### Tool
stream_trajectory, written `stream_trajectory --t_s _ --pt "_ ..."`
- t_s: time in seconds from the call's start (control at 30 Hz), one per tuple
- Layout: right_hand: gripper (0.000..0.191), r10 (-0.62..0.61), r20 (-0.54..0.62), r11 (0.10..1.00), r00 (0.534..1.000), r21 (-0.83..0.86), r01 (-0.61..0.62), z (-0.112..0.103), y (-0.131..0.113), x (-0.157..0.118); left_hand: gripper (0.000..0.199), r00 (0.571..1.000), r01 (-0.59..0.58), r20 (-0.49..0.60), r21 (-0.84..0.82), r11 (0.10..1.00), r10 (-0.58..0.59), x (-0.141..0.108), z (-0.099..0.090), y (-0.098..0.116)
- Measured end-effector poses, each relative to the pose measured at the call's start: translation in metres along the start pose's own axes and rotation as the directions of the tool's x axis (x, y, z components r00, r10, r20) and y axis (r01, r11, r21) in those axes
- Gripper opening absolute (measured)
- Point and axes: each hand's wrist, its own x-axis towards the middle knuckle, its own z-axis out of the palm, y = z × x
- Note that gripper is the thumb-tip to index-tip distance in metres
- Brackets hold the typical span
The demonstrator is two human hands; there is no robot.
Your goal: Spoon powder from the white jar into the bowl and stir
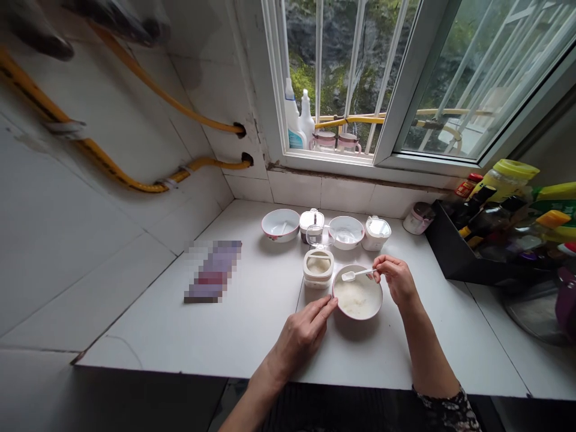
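Head-worn; looks forward and down from above the near edge of the white counter [261, 342], fairly close to left hand [301, 333] and right hand [396, 281], taking in tiled wall [76, 258] at left and far window [410, 84].

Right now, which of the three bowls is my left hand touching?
The front bowl, with pale contents: your left hand touches its rim. The back-left bowl and back-right bowl stand farther from you, untouched.
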Motion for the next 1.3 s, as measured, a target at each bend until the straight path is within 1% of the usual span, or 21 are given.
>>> stream_trajectory --t_s 0.1,0.17,0.23,0.3,0.37,0.43,0.5,0.53,0.57,0.6,0.63,0.67,0.7,0.77,0.83,0.87,0.9,1.0,1.1,1.23,1.3 --pt "0.007 -0.025 -0.003 0.998 1.0 0.059 0.025 0.006 0.002 -0.001 0.05 1.0 -0.003 0.005 0.004 1.0 0.003 0.0 0.0 0.0" --pt "0.007 -0.081 -0.005 0.995 0.997 0.06 0.081 0.015 0.004 -0.003 0.05 1.0 -0.002 0.008 0.004 1.0 0.002 0.0 0.0 0.0" --pt "0.008 -0.173 0.007 0.985 0.985 0.009 0.173 0.025 0.006 -0.007 0.049 1.0 0.0 0.01 0.002 1.0 0.0 0.0 0.0 0.0" --pt "0.009 -0.299 0.036 0.948 0.954 -0.102 0.301 0.034 0.008 -0.012 0.049 1.0 0.009 0.015 -0.002 1.0 -0.009 0.001 -0.001 0.001" --pt "0.008 -0.468 0.098 0.836 0.878 -0.274 0.476 0.041 0.011 -0.015 0.048 1.0 0.016 0.015 -0.007 1.0 -0.015 0.001 -0.001 0.001" --pt "0.011 -0.625 0.243 0.613 0.742 -0.436 0.659 0.044 0.013 -0.017 0.048 1.0 0.013 0.011 -0.004 1.0 -0.013 0.001 0.0 0.0" --pt "0.018 -0.691 0.406 0.374 0.598 -0.507 0.776 0.045 0.015 -0.017 0.048 1.0 0.007 0.007 0.002 1.0 -0.007 0.001 0.0 0.0" --pt "0.021 -0.699 0.461 0.292 0.546 -0.514 0.807 0.044 0.015 -0.017 0.049 1.0 0.005 0.005 0.004 1.0 -0.005 0.0 0.0 0.0" --pt "0.022 -0.705 0.489 0.244 0.513 -0.513 0.823 0.044 0.015 -0.018 0.049 1.0 0.004 0.006 0.003 1.0 -0.004 0.0 0.0 0.0" --pt "0.023 -0.715 0.49 0.229 0.499 -0.51 0.829 0.043 0.015 -0.018 0.049 1.0 0.006 0.008 0.001 1.0 -0.006 0.0 0.0 0.0" --pt "0.022 -0.727 0.468 0.245 0.502 -0.505 0.827 0.043 0.015 -0.019 0.049 1.0 0.009 0.011 -0.001 1.0 -0.009 0.0 0.0 0.0" --pt "0.021 -0.736 0.428 0.292 0.524 -0.498 0.817 0.041 0.014 -0.019 0.049 1.0 0.012 0.015 -0.003 1.0 -0.011 0.0 0.0 0.0" --pt "0.018 -0.737 0.369 0.366 0.566 -0.486 0.794 0.04 0.014 -0.02 0.048 1.0 0.014 0.021 -0.004 1.0 -0.014 0.001 0.0 0.0" --pt "0.012 -0.684 0.22 0.573 0.696 -0.43 0.698 0.035 0.012 -0.021 0.047 1.0 0.016 0.027 -0.003 1.0 -0.016 0.001 -0.001 0.001" --pt "0.008 -0.56 0.091 0.764 0.824 -0.329 0.555 0.027 0.01 -0.021 0.047 1.0 0.014 0.026 0.001 1.0 -0.014 0.002 -0.002 0.001" --pt "0.009 -0.495 0.049 0.827 0.867 -0.28 0.488 0.023 0.009 -0.02 0.048 1.0 0.013 0.025 0.003 1.0 -0.013 0.002 -0.002 0.001" --pt "0.009 -0.444 0.02 0.867 0.896 -0.245 0.435 0.019 0.008 -0.018 0.049 1.0 0.015 0.021 0.004 1.0 -0.015 0.001 -0.002 0.001" --pt "0.011 -0.351 -0.021 0.912 0.936 -0.236 0.337 0.008 0.005 -0.013 0.051 1.0 0.021 0.018 -0.006 1.0 -0.021 0.0 -0.001 0.0" --pt "0.011 -0.304 0.014 0.905 0.953 -0.308 0.293 0.007 0.005 -0.011 0.052 0.999 0.023 0.023 -0.019 1.0 -0.023 0.0 -0.001 0.0" --pt "0.013 -0.308 0.129 0.838 0.943 -0.432 0.333 0.017 0.008 -0.014 0.051 0.999 0.019 0.033 -0.024 1.0 -0.019 0.0 -0.001 0.0" --pt "0.014 -0.299 0.168 0.825 0.939 -0.449 0.343 0.021 0.009 -0.016 0.051 0.999 0.018 0.031 -0.019 1.0 -0.018 0.001 -0.001 0.0"
